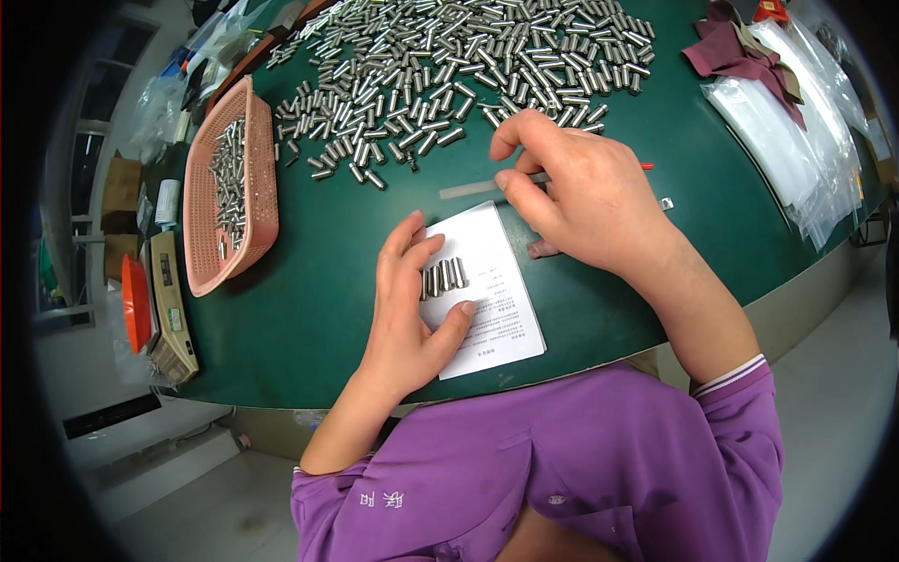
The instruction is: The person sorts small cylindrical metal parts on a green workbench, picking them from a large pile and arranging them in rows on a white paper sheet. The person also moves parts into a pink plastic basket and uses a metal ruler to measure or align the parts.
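Observation:
My left hand (405,314) lies on a folded white printed sheet (506,323), its thumb and fingers spread. Several short metal pins (449,274) stand side by side in a row on the sheet, between that thumb and the fingers. My right hand (595,192) hovers to the right of the sheet, index finger and thumb bent with a gap between their tips. Nothing shows in that gap; its other fingers are partly hidden. Beneath it lies a translucent pen-like stick (465,190), with a red end (647,166) showing on the far side of the hand.
Many loose metal pins (449,75) are heaped across the far green table (318,225). A pink basket (264,220) of pins stands left, beside a beige scale (169,300) and an orange dish (135,304). Plastic bags (763,145) and maroon cloth (735,47) lie right.

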Demonstrator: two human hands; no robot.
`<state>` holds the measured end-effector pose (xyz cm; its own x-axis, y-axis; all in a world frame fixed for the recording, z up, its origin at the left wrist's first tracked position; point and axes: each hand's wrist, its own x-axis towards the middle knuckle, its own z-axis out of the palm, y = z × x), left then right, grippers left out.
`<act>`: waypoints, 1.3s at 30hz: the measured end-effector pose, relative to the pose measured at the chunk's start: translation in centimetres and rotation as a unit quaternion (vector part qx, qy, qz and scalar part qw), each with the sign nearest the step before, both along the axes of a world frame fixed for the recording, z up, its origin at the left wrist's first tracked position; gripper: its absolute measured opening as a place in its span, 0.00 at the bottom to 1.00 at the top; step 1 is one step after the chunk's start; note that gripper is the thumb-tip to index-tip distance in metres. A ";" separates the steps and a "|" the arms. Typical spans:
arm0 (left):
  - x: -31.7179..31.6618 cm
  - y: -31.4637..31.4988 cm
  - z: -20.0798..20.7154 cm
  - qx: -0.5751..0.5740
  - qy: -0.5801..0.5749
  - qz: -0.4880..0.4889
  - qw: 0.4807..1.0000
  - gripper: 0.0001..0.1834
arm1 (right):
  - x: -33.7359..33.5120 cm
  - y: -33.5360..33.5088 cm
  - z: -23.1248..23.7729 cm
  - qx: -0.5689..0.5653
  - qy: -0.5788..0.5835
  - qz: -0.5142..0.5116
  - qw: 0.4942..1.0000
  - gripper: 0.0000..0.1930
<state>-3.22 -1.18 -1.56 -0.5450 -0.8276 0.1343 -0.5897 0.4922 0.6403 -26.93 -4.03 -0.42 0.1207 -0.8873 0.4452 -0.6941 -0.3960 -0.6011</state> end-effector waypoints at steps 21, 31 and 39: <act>0.9 1.1 -0.3 -0.014 0.158 0.063 0.985 0.41 | 0.1 0.7 -0.3 0.018 0.071 0.131 0.989 0.04; 1.6 1.1 -0.1 0.007 0.051 0.076 0.996 0.29 | 2.0 1.7 -0.9 0.095 0.086 0.198 0.972 0.12; 0.6 1.5 0.3 0.019 0.036 0.075 0.996 0.30 | 2.2 1.5 -1.2 0.079 0.074 0.194 0.975 0.12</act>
<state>-2.62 0.36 -1.26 -0.4045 -0.9044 0.1360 -0.6072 0.3767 0.6995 -24.68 -2.48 -1.61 0.5139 -0.8182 0.2579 -0.5947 -0.5564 -0.5803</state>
